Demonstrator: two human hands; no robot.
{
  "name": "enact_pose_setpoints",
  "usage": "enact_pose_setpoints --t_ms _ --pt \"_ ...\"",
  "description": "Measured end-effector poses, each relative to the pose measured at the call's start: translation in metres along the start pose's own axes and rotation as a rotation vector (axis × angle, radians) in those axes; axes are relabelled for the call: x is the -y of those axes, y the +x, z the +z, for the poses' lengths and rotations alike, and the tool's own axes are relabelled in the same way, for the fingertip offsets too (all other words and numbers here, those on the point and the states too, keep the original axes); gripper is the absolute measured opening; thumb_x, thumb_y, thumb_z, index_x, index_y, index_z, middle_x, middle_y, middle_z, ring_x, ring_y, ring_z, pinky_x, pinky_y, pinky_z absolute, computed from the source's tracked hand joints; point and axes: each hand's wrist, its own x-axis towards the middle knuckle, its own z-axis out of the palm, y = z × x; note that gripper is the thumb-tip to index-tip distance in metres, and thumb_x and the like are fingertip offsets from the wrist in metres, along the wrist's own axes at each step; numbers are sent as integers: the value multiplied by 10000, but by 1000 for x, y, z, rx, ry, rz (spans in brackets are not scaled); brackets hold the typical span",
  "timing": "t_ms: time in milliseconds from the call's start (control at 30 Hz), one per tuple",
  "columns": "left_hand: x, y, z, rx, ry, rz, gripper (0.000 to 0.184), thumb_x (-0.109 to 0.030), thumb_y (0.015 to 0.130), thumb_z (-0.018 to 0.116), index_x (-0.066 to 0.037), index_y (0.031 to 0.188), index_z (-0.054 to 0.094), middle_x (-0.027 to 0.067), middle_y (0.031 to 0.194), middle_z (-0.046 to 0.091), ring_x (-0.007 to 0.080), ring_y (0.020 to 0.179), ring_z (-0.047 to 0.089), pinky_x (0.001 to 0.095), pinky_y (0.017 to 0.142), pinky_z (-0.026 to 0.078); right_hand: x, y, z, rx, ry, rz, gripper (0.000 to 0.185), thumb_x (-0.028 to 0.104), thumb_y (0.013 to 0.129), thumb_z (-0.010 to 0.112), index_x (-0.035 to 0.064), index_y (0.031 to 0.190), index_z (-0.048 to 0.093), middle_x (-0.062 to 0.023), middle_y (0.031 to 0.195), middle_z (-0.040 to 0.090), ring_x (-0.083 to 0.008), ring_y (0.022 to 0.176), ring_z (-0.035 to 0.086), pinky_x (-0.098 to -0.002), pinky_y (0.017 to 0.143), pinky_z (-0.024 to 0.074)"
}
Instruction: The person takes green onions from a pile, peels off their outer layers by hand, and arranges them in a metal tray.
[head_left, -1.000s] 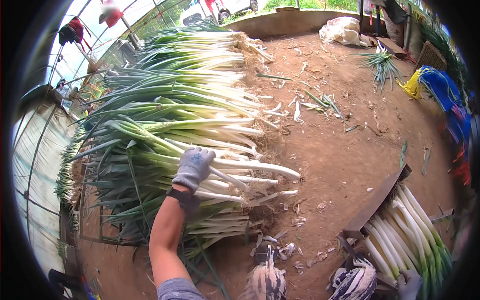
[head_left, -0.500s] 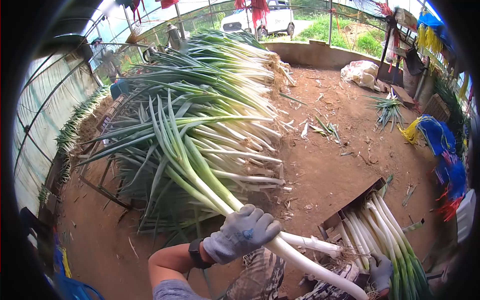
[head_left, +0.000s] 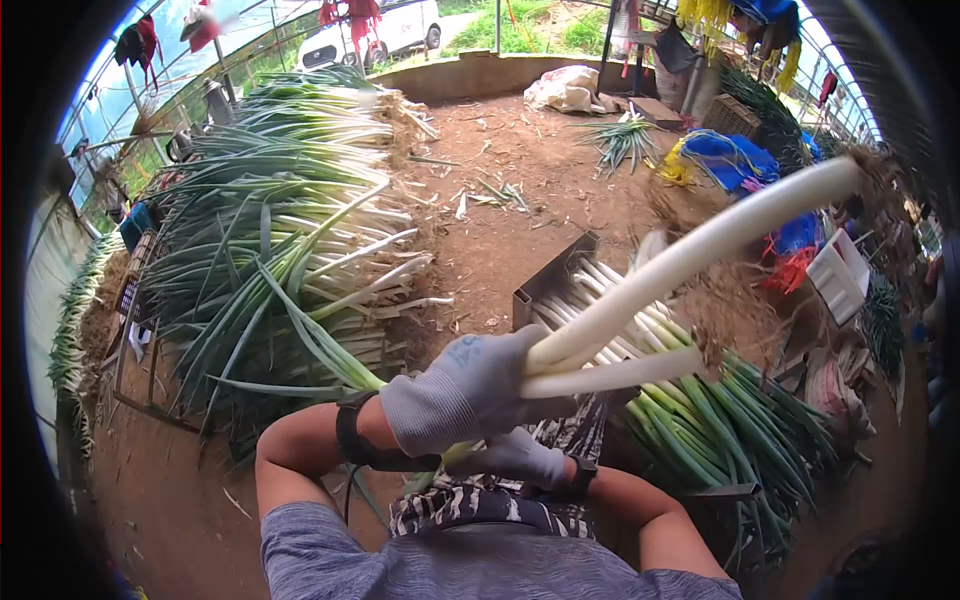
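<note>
My left hand (head_left: 465,390), in a grey glove, is closed round a couple of thick green onions (head_left: 690,262). Their white shafts point up to the right, with dirty roots (head_left: 885,190) at the ends, and their green leaves (head_left: 325,345) trail left behind the wrist. Below it, my gloved right hand (head_left: 515,458) reaches left across my waist, its fingers closed by a yellow-green onion leaf (head_left: 457,452); the fingertips are partly hidden under the left forearm. To the right, a pile of green onions (head_left: 660,370) rests in a metal holder (head_left: 550,280).
A long heap of green onions (head_left: 300,190) lies on the left, roots toward the dirt floor (head_left: 480,260). Farther back are a white sack (head_left: 565,90) and loose leaves (head_left: 620,140). Blue netting (head_left: 740,160) and a white plastic container (head_left: 838,270) are at the right.
My left hand has swung the green onions so their root ends rise to the right. My right hand has left the pile in the holder and come to my waist. The view has turned right.
</note>
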Motion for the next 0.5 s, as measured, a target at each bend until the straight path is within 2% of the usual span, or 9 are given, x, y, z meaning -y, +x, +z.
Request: enact_pose_setpoints --t_ms 100,133,233,267,367,400,500 --pt "26 24 11 -46 -336 182 549 -357 800 730 -55 1203 511 94 909 651 158 834 628 320 732 496 -30 29 15 -224 303 -43 406 217 904 579 28 1255 503 -70 1135 583 -155 1017 542 -306 867 445" --pt "28 29 9 12 -492 278 548 -348 845 687 -36 1246 483 59 989 619 114 899 568 288 776 475 -38 36 14 -307 354 -77 404 217 914 573 28 1262 495 -60 1137 581 -139 1016 538 -297 868 444" --pt "32 35 -3 78 -515 218 505 -324 886 640 -39 1265 467 66 1032 591 111 950 534 275 827 452 -16 39 3 -375 375 -143 391 220 941 551 27 1273 478 -36 1137 574 -106 1014 529 -279 874 437" --pt "35 38 -4 50 -502 274 508 -311 916 595 -17 1297 435 99 1109 586 135 998 550 279 847 452 1 35 -2 -356 355 -153 383 223 949 541 27 1271 475 -33 1135 572 -104 1011 528 -277 877 434" --pt "40 37 -13 80 -795 255 554 -307 923 582 14 1334 395 120 1199 564 163 1049 562 289 874 455 16 29 -10 -343 302 -185 420 222 954 530 13 1306 438 -56 1160 558 -107 1035 522 -274 896 428" --pt "42 36 -19 91 -789 218 585 -295 926 574 49 1349 365 138 1258 538 173 1022 599 289 838 486 21 29 -11 -342 291 -219 435 218 955 526 7 1321 421 -72 1170 553 -118 1041 527 -283 895 435" --pt "55 33 -47 8 -562 114 548 -269 930 566 44 1341 382 137 1192 580 148 901 633 275 773 505 37 26 -17 -399 436 -299 482 202 954 520 -7 1360 367 -125 1194 539 -166 1045 549 -317 871 468"
